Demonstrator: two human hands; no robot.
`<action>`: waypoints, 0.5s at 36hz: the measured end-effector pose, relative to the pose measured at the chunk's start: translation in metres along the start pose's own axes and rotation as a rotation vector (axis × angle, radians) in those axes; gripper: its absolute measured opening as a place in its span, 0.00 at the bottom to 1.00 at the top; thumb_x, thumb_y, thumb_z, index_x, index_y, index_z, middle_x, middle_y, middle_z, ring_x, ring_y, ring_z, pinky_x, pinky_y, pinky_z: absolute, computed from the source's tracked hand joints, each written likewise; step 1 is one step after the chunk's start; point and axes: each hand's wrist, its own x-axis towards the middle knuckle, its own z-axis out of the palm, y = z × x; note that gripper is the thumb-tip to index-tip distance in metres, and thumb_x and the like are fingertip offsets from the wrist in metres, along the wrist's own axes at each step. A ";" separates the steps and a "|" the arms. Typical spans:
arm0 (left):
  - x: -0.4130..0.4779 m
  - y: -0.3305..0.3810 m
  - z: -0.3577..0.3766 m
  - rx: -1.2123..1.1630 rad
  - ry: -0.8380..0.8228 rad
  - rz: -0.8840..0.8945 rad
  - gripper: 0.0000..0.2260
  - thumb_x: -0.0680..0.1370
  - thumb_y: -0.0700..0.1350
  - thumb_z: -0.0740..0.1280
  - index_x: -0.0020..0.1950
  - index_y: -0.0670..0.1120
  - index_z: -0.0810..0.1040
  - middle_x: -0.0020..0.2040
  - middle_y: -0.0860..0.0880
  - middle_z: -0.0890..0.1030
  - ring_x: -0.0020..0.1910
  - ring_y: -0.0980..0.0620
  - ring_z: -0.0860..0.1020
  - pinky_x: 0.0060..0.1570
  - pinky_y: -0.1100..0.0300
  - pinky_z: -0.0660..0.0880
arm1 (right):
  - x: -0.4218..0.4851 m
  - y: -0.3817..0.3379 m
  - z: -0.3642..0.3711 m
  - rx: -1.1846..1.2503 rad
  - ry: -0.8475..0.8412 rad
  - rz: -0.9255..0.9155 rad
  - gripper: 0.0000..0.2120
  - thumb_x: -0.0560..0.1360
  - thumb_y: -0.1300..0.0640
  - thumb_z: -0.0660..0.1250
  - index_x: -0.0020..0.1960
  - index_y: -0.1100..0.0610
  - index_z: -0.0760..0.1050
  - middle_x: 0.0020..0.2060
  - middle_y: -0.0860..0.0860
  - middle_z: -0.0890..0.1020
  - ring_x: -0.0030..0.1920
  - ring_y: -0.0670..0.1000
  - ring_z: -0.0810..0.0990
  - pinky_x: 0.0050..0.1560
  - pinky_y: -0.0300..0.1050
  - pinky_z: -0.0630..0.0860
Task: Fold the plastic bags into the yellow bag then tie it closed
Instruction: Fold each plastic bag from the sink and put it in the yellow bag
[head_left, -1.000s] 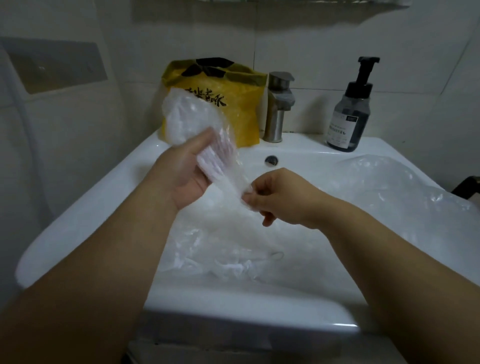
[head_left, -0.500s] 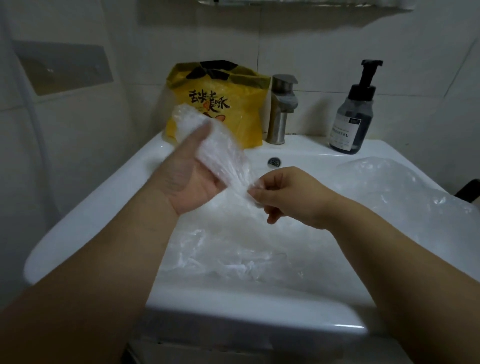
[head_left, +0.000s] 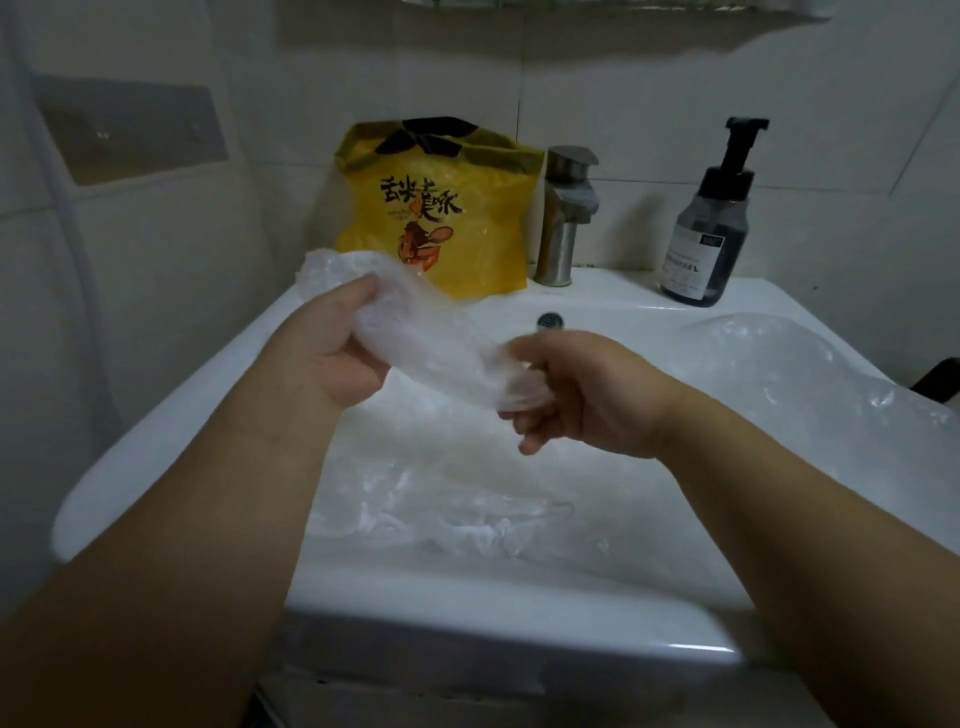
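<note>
The sink (head_left: 171, 415) held loose clear bags (head_left: 447, 512), and the yellow bag (head_left: 467, 228) stood at its back left. A bunched clear bag (head_left: 431, 345) ran slantwise between the hands. The left hand (head_left: 332, 358) gripped its upper end, nearer the yellow bag, while the right hand (head_left: 587, 400) pinched the lower end.

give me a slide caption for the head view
Left hand and right hand hold a clear plastic bag over the sink, yellow bag behind, beside the tap.

Motion blur is smearing the fingers of the right hand (head_left: 587, 400). The crumpled translucent plastic bag (head_left: 426, 338) is covering the lower left corner of the printed yellow plastic bag (head_left: 467, 228).
</note>
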 end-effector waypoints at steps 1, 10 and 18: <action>0.000 -0.001 -0.001 -0.018 0.008 -0.017 0.06 0.81 0.42 0.64 0.54 0.41 0.79 0.37 0.46 0.85 0.32 0.53 0.84 0.30 0.62 0.80 | 0.000 -0.001 -0.001 0.107 0.011 -0.023 0.12 0.81 0.59 0.54 0.58 0.59 0.73 0.37 0.59 0.76 0.33 0.54 0.75 0.33 0.45 0.80; 0.007 -0.008 -0.003 0.006 0.053 -0.145 0.16 0.80 0.41 0.65 0.67 0.41 0.75 0.59 0.43 0.82 0.52 0.49 0.82 0.34 0.54 0.80 | 0.003 0.012 0.002 -0.809 0.180 -0.492 0.39 0.76 0.65 0.66 0.65 0.30 0.47 0.72 0.43 0.59 0.60 0.43 0.68 0.50 0.30 0.74; 0.013 -0.003 -0.009 -0.068 0.081 -0.131 0.16 0.80 0.40 0.64 0.68 0.41 0.74 0.61 0.43 0.81 0.54 0.47 0.81 0.28 0.54 0.80 | 0.008 0.017 -0.007 -1.000 0.218 -0.437 0.39 0.75 0.60 0.69 0.74 0.40 0.51 0.76 0.50 0.57 0.73 0.51 0.61 0.65 0.45 0.69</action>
